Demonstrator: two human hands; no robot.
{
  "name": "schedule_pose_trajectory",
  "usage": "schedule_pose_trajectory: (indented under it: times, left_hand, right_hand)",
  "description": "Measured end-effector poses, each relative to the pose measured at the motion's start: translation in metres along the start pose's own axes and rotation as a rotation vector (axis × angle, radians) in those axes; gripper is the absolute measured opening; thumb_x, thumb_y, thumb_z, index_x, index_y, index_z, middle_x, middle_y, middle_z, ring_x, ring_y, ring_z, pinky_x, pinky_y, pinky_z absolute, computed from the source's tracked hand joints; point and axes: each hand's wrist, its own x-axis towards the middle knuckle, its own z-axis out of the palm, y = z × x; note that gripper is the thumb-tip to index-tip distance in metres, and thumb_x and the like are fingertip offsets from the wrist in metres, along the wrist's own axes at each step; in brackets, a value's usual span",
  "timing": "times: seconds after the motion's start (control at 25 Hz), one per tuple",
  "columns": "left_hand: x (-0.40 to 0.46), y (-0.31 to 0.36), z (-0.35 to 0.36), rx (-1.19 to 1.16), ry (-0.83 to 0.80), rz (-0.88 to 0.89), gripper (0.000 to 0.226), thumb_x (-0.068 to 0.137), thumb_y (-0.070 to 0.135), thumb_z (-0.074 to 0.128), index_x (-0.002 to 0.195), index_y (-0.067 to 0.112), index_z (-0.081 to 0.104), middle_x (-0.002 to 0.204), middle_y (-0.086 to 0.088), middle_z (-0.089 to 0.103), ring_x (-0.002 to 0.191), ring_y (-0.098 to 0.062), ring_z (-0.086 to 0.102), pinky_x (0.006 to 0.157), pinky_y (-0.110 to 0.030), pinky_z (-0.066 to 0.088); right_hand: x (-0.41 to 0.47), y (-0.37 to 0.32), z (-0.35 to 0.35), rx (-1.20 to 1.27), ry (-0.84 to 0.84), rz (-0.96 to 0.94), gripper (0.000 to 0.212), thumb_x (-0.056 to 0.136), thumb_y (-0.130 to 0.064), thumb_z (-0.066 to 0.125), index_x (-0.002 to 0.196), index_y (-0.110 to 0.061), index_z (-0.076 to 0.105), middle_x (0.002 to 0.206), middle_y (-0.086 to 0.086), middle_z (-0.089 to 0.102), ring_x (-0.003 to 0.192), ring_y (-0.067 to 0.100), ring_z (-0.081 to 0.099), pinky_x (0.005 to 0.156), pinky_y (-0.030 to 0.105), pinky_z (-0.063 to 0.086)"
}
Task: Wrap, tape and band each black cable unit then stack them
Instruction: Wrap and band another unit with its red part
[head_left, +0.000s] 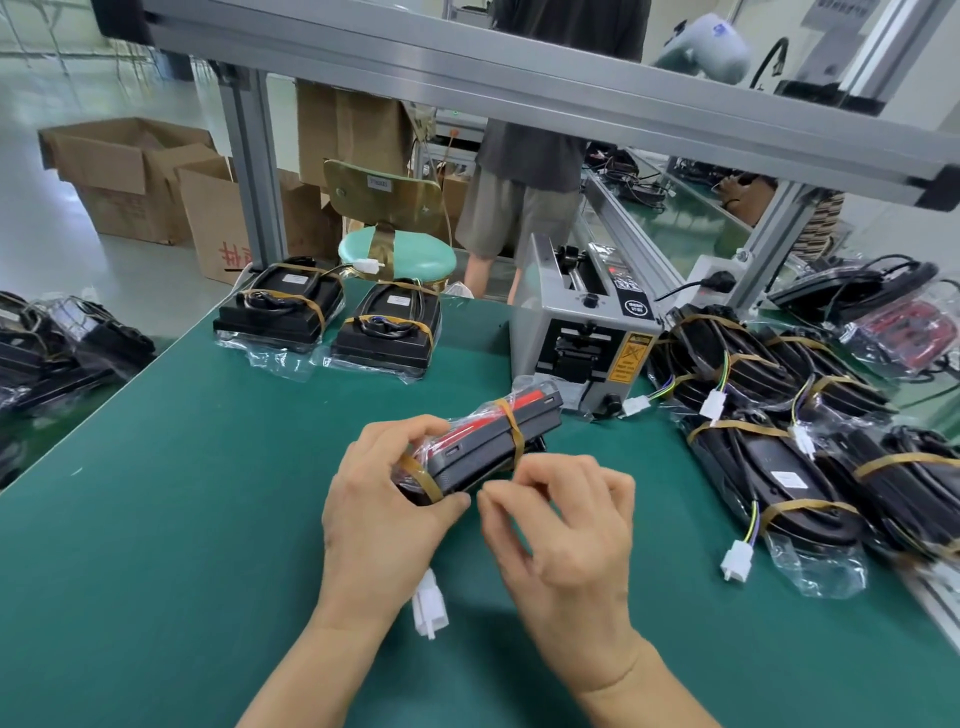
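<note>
Near end of the black cable unit with a red face, wrapped in clear plastic (488, 441), covered by the left hand (387, 499). White plastic connector (430, 608) half hidden under that wrist. Fingertips of the right hand (561, 530) curled inward, contact with the unit impossible to judge. Heap of bagged black units (57, 343) cut off by the left edge. Small print on the grey tape dispenser's yellow warning label (630, 358) too small to read.

Both forearms reach in from the bottom edge, converging toward the middle. The left hand (384, 499) has its fingers curled over the top and its thumb pressed underneath, gripping. The right hand (566, 525) sits just beside it, fingers bent inward, thumb and forefinger tips nearly meeting.
</note>
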Motion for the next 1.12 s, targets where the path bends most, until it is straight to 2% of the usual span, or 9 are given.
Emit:
schedule_pose_trajectory:
  times: [0.08,0.28,0.52,0.64,0.76,0.88,0.96,1.04,1.12]
  left_hand:
    - [0.0,-0.001,0.0,0.012,0.001,0.004,0.059,0.056,-0.003,0.08,0.097,0.036,0.065,0.1,0.018,0.061,0.098,-0.007,0.058,0.086,-0.027,0.047]
    - [0.009,-0.006,-0.005,-0.022,0.02,-0.038,0.058,0.056,0.005,0.087,0.096,0.041,0.065,0.097,0.022,0.062,0.091,0.008,0.056,0.075,0.001,0.035]
    - [0.008,-0.013,-0.004,-0.06,0.069,-0.025,0.058,0.059,0.005,0.086,0.096,0.045,0.065,0.094,0.022,0.061,0.084,0.007,0.056,0.072,0.003,0.034]
    - [0.008,-0.016,-0.003,-0.056,0.067,-0.012,0.061,0.056,0.003,0.087,0.094,0.045,0.065,0.093,0.018,0.061,0.08,0.004,0.056,0.071,0.002,0.035]
    - [0.01,-0.017,-0.002,-0.041,0.063,-0.01,0.064,0.055,0.003,0.088,0.09,0.051,0.064,0.092,0.018,0.062,0.078,0.002,0.056,0.07,0.001,0.036]
    - [0.011,-0.017,-0.002,-0.026,0.074,-0.019,0.066,0.054,0.004,0.089,0.09,0.053,0.063,0.092,0.02,0.061,0.077,0.003,0.055,0.068,0.003,0.035]
    - [0.01,-0.017,-0.001,-0.029,0.069,-0.006,0.068,0.052,0.003,0.089,0.09,0.053,0.063,0.092,0.021,0.061,0.075,0.004,0.055,0.07,0.004,0.034]
    - [0.011,-0.017,0.001,-0.024,0.081,0.01,0.071,0.051,0.002,0.089,0.089,0.056,0.062,0.092,0.023,0.061,0.075,0.006,0.055,0.072,0.005,0.033]
    - [0.012,-0.018,0.003,-0.021,0.107,0.01,0.072,0.05,0.002,0.089,0.087,0.058,0.062,0.092,0.024,0.061,0.077,0.008,0.055,0.073,0.005,0.033]
  right_hand:
    - [-0.005,-0.006,0.006,0.016,-0.048,-0.076,0.018,0.086,-0.012,0.067,0.069,-0.014,0.064,0.081,-0.002,0.055,0.071,0.017,0.048,0.068,0.029,0.032]
    - [-0.018,0.035,0.005,-0.074,-0.146,-0.053,0.017,0.081,-0.007,0.069,0.067,-0.012,0.062,0.076,0.001,0.055,0.067,0.02,0.048,0.062,0.029,0.031]
    - [0.003,0.132,0.027,-0.397,-0.376,0.108,0.027,0.064,-0.002,0.083,0.056,-0.007,0.058,0.066,0.009,0.054,0.055,0.027,0.052,0.049,0.033,0.037]
    - [0.017,0.152,0.037,-0.519,-0.559,0.106,0.032,0.05,0.001,0.086,0.048,-0.006,0.055,0.059,0.009,0.053,0.049,0.027,0.052,0.044,0.028,0.03]
    - [0.024,0.158,0.055,-0.535,-0.865,0.036,0.008,0.083,-0.01,0.065,0.077,-0.004,0.066,0.09,0.011,0.056,0.08,0.029,0.06,0.057,0.033,0.034]
    - [0.031,0.162,0.048,-0.459,-1.12,0.01,0.033,0.096,-0.031,0.045,0.112,-0.009,0.064,0.114,0.011,0.051,0.103,0.031,0.056,0.075,0.034,0.04]
    - [0.028,0.165,0.033,-0.238,-0.97,0.221,0.029,0.093,-0.035,0.05,0.112,-0.019,0.065,0.111,0.004,0.058,0.102,0.028,0.058,0.083,0.035,0.044]
    - [0.022,0.169,0.016,-0.065,-0.52,0.518,0.02,0.092,-0.029,0.053,0.077,-0.02,0.064,0.077,-0.007,0.06,0.077,0.02,0.057,0.07,0.032,0.043]
    - [0.019,0.175,0.005,0.091,-0.269,0.747,0.027,0.091,-0.025,0.057,0.066,-0.014,0.056,0.057,-0.011,0.053,0.056,0.006,0.044,0.058,0.026,0.037]
